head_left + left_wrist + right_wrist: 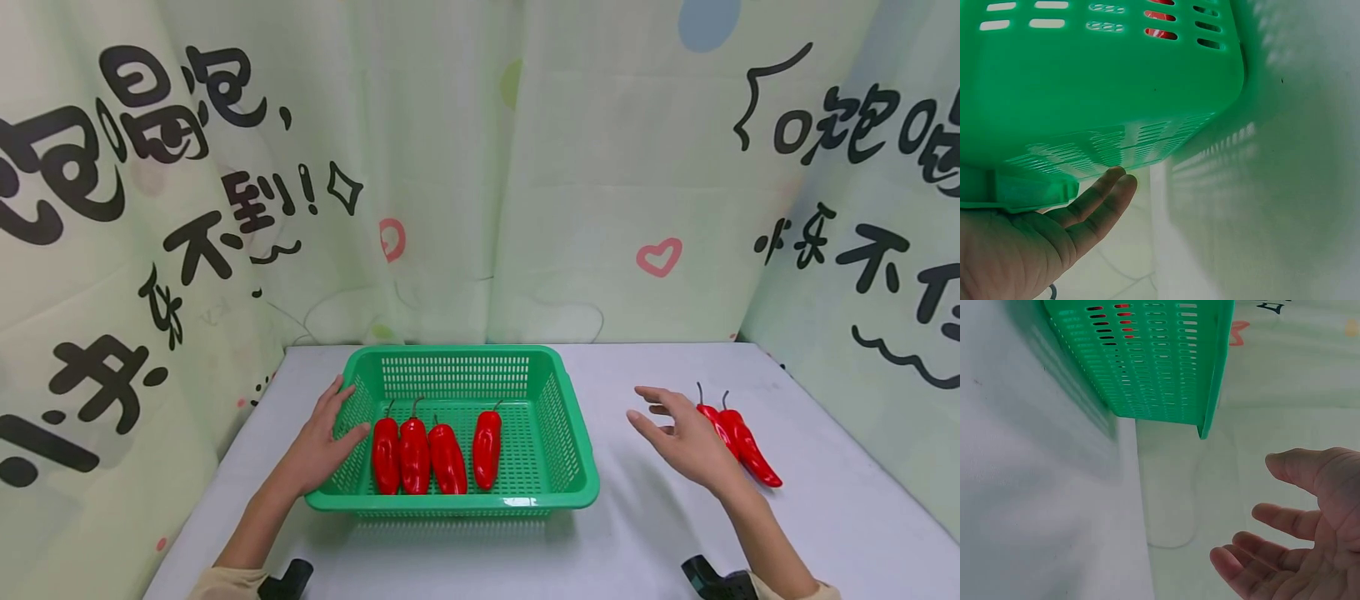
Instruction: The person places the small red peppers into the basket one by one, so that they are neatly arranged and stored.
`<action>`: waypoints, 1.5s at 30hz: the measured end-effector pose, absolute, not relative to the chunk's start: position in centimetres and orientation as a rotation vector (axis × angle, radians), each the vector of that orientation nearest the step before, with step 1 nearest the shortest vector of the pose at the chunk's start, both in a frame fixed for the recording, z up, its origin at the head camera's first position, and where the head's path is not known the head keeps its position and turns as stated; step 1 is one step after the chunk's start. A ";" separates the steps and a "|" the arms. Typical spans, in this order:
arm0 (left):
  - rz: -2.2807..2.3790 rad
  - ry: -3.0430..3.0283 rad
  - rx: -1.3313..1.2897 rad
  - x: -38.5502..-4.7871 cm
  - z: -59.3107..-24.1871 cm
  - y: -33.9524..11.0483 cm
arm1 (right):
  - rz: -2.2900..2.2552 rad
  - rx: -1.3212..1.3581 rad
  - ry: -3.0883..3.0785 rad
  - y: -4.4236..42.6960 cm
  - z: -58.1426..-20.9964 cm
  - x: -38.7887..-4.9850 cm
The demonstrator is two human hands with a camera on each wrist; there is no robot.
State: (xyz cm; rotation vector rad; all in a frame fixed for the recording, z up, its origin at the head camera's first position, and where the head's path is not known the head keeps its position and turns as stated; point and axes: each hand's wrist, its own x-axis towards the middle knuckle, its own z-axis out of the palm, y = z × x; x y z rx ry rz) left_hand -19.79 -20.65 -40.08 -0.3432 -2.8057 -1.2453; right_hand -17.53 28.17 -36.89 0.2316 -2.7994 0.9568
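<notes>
"At the white table [637, 533], what helps?"

"Probably a steadied green basket [465, 503]; the left hand [326, 446], fingers extended, touches its left side; the right hand [686, 437] hovers empty, fingers loosely spread."

"What obstructs?"

"Basket sides ring four red peppers [446, 462]; two more peppers [752, 450] lie rightward, one partly behind the right hand."

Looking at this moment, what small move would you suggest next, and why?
I would probably move the right hand to the two red peppers on the table and pinch one: that hand is empty and near them, four other peppers already lie in the green basket, and the left hand is at its left rim.
</notes>
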 end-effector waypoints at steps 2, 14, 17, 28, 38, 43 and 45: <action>-1.249 -2.805 -0.347 -19.8 -40.1 -20.6 | 0.944 0.224 -2.806 28.5 -37.0 -17.6; -1.245 -2.799 -0.341 -20.2 -40.3 -20.6 | 0.919 0.155 -2.826 30.7 -37.3 -17.4; -1.251 -2.799 -0.337 -20.3 -40.4 -20.6 | 0.913 0.136 -2.833 31.2 -37.3 -17.4; -1.254 -2.798 -0.336 -20.3 -40.4 -20.7 | 0.875 0.113 -2.843 32.3 -37.1 -17.7; -1.252 -2.783 -0.344 -20.2 -40.7 -20.9 | 0.836 0.020 -2.851 33.5 -37.6 -18.0; -1.256 -2.777 -0.348 -20.2 -40.7 -20.9 | 0.836 -0.030 -2.817 34.0 -38.3 -18.2; -1.259 -2.778 -0.346 -20.2 -40.6 -20.9 | 0.828 -0.042 -2.810 34.2 -38.5 -18.3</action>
